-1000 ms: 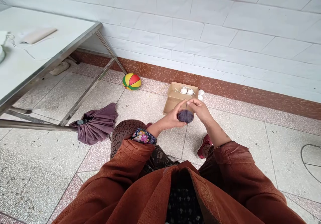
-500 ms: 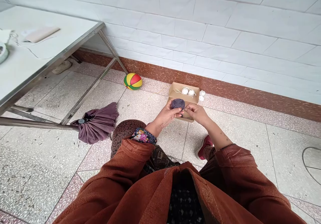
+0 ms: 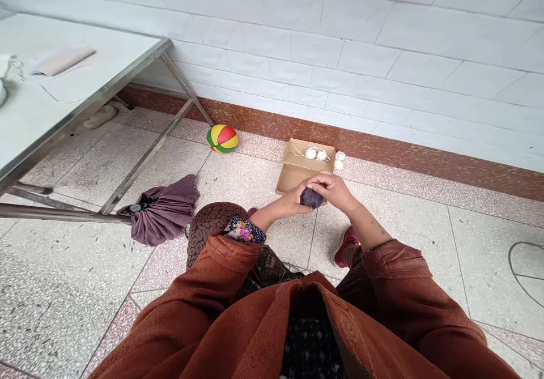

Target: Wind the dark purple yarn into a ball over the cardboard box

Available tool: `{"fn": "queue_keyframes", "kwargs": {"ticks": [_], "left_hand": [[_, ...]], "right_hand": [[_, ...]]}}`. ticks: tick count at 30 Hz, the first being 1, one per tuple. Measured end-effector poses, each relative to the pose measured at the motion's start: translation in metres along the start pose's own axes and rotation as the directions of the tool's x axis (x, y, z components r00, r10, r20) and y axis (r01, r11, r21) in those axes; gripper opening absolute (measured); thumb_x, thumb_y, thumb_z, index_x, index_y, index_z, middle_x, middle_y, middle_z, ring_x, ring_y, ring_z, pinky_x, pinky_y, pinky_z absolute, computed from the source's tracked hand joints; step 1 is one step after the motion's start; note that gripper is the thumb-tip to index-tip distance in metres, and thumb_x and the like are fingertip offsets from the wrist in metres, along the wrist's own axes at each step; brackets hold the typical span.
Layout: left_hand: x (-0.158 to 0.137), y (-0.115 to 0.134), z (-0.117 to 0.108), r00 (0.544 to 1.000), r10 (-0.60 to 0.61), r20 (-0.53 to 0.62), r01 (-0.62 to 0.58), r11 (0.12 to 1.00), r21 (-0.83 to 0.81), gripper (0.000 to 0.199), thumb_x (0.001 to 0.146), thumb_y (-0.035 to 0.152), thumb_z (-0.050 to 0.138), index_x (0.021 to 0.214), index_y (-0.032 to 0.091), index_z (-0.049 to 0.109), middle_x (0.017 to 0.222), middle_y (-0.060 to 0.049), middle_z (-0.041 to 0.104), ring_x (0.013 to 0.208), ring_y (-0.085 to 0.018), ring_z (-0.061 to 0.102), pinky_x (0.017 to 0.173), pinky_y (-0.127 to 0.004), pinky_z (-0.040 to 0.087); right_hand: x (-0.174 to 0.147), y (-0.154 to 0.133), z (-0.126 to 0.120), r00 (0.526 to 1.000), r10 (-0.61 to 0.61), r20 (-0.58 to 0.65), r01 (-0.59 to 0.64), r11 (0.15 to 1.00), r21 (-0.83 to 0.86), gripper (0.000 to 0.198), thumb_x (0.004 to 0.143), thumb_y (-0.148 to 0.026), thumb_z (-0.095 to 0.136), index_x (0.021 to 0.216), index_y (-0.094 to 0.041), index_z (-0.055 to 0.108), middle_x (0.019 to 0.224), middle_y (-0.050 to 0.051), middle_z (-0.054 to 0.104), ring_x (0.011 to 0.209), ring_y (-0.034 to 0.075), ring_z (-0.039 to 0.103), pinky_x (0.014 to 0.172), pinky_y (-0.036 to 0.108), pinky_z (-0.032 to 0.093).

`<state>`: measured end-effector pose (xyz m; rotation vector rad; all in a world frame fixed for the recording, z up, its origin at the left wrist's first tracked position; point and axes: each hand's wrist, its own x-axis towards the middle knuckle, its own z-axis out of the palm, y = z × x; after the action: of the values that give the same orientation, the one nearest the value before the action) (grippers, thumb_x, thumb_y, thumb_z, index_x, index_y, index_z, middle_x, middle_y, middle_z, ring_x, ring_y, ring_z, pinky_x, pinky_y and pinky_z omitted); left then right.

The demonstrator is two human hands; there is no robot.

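Note:
A dark purple-grey ball of yarn point(image 3: 312, 199) is held between my hands, in front of an open cardboard box. My left hand point(image 3: 292, 202) cups it from the left and below. My right hand point(image 3: 338, 192) is closed over its top and right side; whether a loose strand is pinched there cannot be made out. Just beyond, the cardboard box point(image 3: 290, 178) lies on the floor with its lid folded back. Two white balls of yarn point(image 3: 317, 153) rest in the far part, and more white yarn balls point(image 3: 339, 160) sit on the floor beside it.
At left stands a metal-framed table point(image 3: 127, 62). Under its near corner lies a folded purple umbrella-like cloth point(image 3: 165, 212). A coloured ball point(image 3: 222, 139) rests by the table leg. A tiled wall point(image 3: 357, 56) runs behind, and a dark cable point(image 3: 516, 271) lies at right.
The ball of yarn has come nearer and a little to the right, turning in my hands. My right hand has moved from beside it to over its top.

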<state>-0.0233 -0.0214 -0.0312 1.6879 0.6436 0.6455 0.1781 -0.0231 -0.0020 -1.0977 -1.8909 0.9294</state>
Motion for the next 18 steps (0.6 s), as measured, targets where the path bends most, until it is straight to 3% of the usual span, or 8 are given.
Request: {"fn": "queue_keyframes", "kwargs": {"ticks": [3,6,8,11,13,18], "left_hand": [[-0.002,0.009,0.002,1.0,-0.01,0.014,0.012,0.991,-0.134,0.107,0.069,0.02,0.083,0.164,0.027,0.034,0.167,-0.015,0.04,0.153,-0.038,0.039,0.124,-0.054,0.033],[-0.005,0.013,0.003,0.989,-0.141,0.041,0.146,0.929,-0.34,0.112,0.072,0.024,0.084,0.167,0.037,0.026,0.168,-0.015,0.037,0.129,-0.034,0.061,0.099,-0.047,0.054],[-0.008,0.014,0.004,0.977,-0.21,0.043,0.206,0.863,-0.461,0.108,0.074,0.024,0.082,0.166,0.041,0.027,0.165,-0.015,0.04,0.106,-0.025,0.069,0.082,-0.036,0.056],[-0.011,0.016,0.005,0.968,-0.25,0.017,0.209,0.769,-0.604,0.105,0.072,0.018,0.082,0.164,0.039,0.035,0.146,-0.013,0.058,0.09,-0.016,0.068,0.074,-0.028,0.051],[-0.011,0.017,0.007,0.961,-0.276,0.034,0.222,0.69,-0.688,0.099,0.073,0.019,0.082,0.161,0.037,0.04,0.134,-0.01,0.066,0.088,-0.015,0.067,0.075,-0.027,0.05],[-0.005,0.013,0.01,0.9,-0.434,0.026,0.257,0.484,-0.837,0.054,0.095,0.048,0.064,0.144,0.024,0.06,0.118,-0.012,0.073,0.088,-0.02,0.069,0.075,-0.031,0.052]], "right_hand": [[0.002,0.008,0.001,0.997,0.043,-0.061,-0.043,0.999,0.007,0.022,0.096,-0.042,0.07,0.085,-0.024,0.078,0.085,0.004,0.073,0.082,0.02,0.066,0.081,0.035,0.052],[0.002,0.016,0.003,0.986,0.129,-0.11,-0.124,0.991,0.052,0.022,0.093,-0.041,0.071,0.084,-0.023,0.077,0.085,0.004,0.073,0.083,0.02,0.066,0.081,0.035,0.051],[0.003,0.019,0.004,0.973,0.19,-0.127,-0.18,0.979,0.092,0.022,0.092,-0.043,0.071,0.083,-0.022,0.076,0.086,0.003,0.073,0.082,0.02,0.066,0.08,0.034,0.051],[0.004,0.024,0.005,0.958,0.251,-0.135,-0.23,0.96,0.158,0.025,0.089,-0.047,0.071,0.082,-0.022,0.074,0.085,0.003,0.073,0.081,0.02,0.066,0.078,0.033,0.051],[0.006,0.025,0.005,0.952,0.276,-0.131,-0.248,0.948,0.199,0.028,0.087,-0.05,0.072,0.082,-0.022,0.073,0.084,0.003,0.074,0.08,0.019,0.066,0.078,0.033,0.051],[0.007,0.026,0.009,0.952,0.291,-0.098,-0.261,0.934,0.244,0.032,0.084,-0.054,0.075,0.082,-0.022,0.072,0.083,0.002,0.073,0.078,0.019,0.065,0.077,0.034,0.051]]}}
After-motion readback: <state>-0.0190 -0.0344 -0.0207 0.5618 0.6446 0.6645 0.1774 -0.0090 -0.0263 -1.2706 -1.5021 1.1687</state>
